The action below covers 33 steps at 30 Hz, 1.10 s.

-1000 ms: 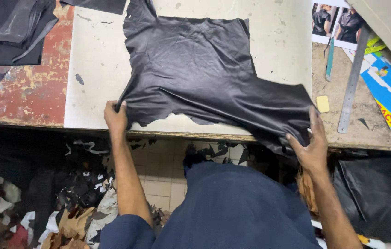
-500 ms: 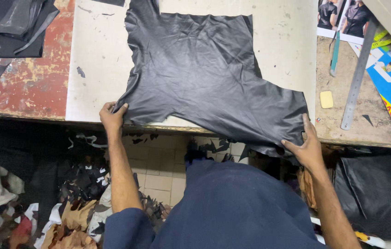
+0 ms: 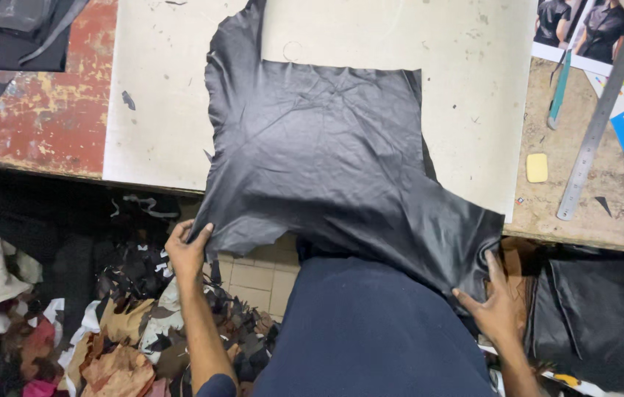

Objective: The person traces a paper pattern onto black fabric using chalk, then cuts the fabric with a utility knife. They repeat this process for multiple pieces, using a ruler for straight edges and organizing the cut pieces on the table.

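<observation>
Two bare hands clamped on one large, irregular sheet of black leather [image 3: 326,169]. Left hand [image 3: 188,254] below the desk edge, fingers and thumb closed on the sheet's lower left corner. Right hand [image 3: 496,309] lower still, fingers spread along the lower right corner, thumb side tucked behind the sheet; grip there pressed on the leather, though how far the fingers wrap around it cannot be told. Upper part of the leather flat on a pale, scuffed cutting board [image 3: 157,110] atop the desk, narrow strip running up toward the top edge of view; lower part hanging over the desk edge and draped toward the dark blue shirt [image 3: 371,331] of the person. Worn red-painted desk surface [image 3: 47,110] left of the board, dark cloth heaped at its far left corner. Right of the board, bare wooden desk [image 3: 606,213] with a long steel ruler [image 3: 595,129] lying slanted, a small yellow block [image 3: 537,167] just beside it, a teal-handled tool [image 3: 559,92] above, printed photos and bright paper further right. Under the desk at left, a heap of brown, tan and black leather scraps [image 3: 120,345] on the floor; at right, dark folded material [image 3: 598,316].
</observation>
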Motion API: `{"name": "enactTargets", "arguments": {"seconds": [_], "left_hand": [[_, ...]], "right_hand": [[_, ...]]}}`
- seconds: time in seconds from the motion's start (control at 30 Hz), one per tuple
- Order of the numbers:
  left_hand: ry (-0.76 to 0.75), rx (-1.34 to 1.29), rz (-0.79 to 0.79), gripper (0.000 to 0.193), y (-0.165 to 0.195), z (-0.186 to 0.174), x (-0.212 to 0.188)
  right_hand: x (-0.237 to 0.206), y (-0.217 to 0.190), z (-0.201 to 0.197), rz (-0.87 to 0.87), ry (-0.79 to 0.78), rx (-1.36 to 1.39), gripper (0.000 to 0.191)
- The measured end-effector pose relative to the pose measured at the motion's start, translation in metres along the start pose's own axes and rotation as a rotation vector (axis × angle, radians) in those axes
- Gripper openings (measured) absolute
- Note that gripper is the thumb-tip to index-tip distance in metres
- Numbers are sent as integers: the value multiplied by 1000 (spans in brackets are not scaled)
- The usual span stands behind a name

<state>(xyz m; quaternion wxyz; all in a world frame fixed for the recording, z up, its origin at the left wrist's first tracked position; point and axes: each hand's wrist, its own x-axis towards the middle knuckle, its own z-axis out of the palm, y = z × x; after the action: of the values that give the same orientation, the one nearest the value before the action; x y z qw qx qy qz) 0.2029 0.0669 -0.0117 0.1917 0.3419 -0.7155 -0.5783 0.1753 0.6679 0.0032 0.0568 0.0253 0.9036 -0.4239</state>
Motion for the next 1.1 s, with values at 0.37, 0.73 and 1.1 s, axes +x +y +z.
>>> {"name": "enactTargets", "arguments": {"seconds": [0.37, 0.73, 1.1], "left_hand": [[-80, 812, 586, 71, 53, 131, 29], [-440, 829, 911, 78, 103, 365, -24], [-1005, 813, 1321, 108, 104, 359, -101]], "right_hand": [[79, -102, 4, -113, 192, -431, 32], [180, -117, 47, -166, 61, -384, 16], [77, -73, -31, -78, 529, -878, 70]]}}
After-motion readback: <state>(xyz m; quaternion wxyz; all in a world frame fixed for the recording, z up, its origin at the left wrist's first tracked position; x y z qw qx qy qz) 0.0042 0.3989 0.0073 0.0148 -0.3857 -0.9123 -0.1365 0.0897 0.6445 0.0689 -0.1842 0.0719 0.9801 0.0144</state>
